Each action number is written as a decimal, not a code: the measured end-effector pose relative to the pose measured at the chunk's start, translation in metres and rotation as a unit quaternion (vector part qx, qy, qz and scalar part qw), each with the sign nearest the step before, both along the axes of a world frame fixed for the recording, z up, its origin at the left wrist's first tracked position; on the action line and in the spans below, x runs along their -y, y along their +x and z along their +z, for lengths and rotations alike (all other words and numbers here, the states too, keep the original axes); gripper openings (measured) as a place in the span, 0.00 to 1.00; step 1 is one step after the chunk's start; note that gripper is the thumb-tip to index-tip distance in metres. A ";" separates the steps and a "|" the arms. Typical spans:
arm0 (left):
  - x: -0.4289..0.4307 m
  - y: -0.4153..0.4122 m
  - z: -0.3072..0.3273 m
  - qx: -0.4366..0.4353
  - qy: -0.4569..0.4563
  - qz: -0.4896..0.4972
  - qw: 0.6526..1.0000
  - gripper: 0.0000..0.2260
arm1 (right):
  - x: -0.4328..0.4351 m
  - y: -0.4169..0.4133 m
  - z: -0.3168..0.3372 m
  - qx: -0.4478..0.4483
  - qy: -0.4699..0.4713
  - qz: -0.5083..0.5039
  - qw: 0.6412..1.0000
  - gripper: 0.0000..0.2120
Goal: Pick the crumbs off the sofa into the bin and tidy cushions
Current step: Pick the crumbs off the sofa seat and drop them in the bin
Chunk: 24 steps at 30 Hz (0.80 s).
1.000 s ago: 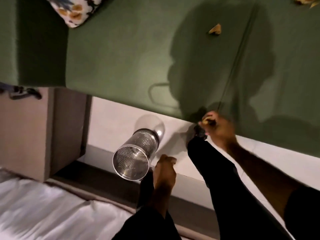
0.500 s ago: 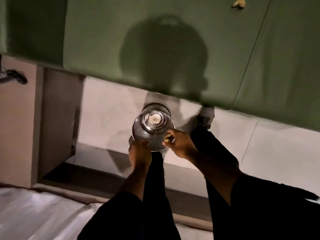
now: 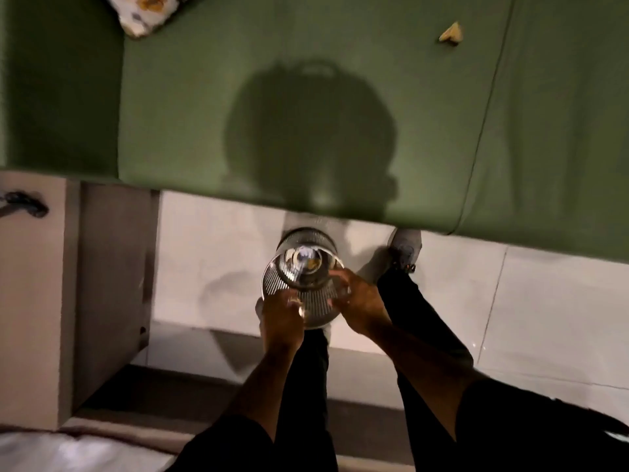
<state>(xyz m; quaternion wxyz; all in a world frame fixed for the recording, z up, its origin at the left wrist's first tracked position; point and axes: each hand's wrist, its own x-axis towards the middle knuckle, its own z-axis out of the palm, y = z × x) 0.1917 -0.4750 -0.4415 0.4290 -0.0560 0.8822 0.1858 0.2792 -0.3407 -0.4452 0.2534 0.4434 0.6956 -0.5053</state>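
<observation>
A metal mesh bin is held above the pale tiled floor, just near of the front edge of the green sofa. Its near rim is gripped by the left hand, fingers curled onto it. The right hand is placed over the bin's right rim with fingers spread apart; whether anything is pinched cannot be told. One yellow crumb is seen far right on the seat, beside the seam between seat cushions. A patterned cushion lies at the far left corner. A wooden cabinet stands to the left; open floor is left to the right of the shoe.
</observation>
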 end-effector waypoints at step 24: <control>-0.451 -0.090 0.015 -0.288 0.142 -0.363 0.875 0.19 | -0.555 -0.032 0.031 -0.064 0.331 0.057 0.940 0.34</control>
